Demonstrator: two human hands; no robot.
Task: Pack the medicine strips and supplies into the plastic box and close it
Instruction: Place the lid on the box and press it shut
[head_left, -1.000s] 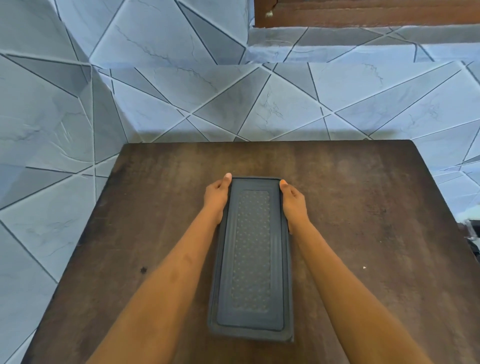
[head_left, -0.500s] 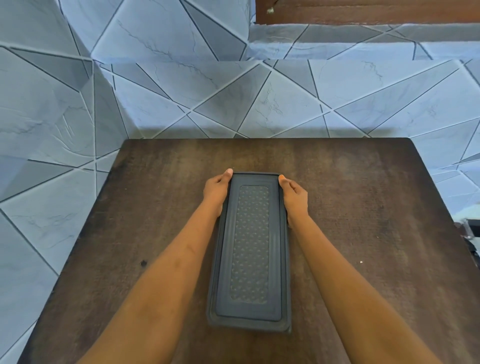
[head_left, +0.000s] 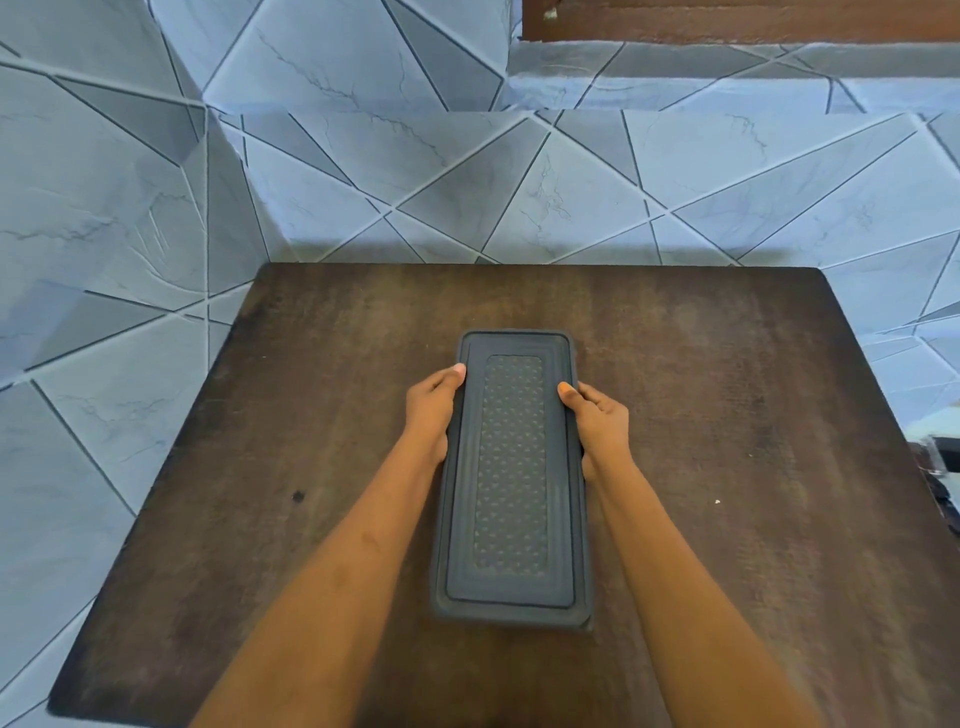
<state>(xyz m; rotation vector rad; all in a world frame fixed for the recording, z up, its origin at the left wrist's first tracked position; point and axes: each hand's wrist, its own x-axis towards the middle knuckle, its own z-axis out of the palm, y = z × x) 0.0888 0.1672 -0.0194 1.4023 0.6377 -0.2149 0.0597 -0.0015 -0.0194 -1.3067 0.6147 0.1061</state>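
A long dark grey plastic box (head_left: 511, 478) lies lengthwise in the middle of the brown table, its dotted lid down flat on top. My left hand (head_left: 431, 410) grips the box's left long edge, thumb resting on the lid rim. On the opposite edge my right hand (head_left: 597, 421) holds the box the same way, thumb on the lid. Both hands sit a little short of the far end. No medicine strips or other supplies show; the lid hides the inside.
The dark wooden table (head_left: 727, 415) stands against a wall of blue-grey tiles (head_left: 363, 182). A dark object (head_left: 940, 467) peeks in past the table's right edge. A brown wooden ledge (head_left: 727, 21) runs along the top.
Both hands have slid back along the box's long sides from its far corners toward me. The box stays in place with its lid on.
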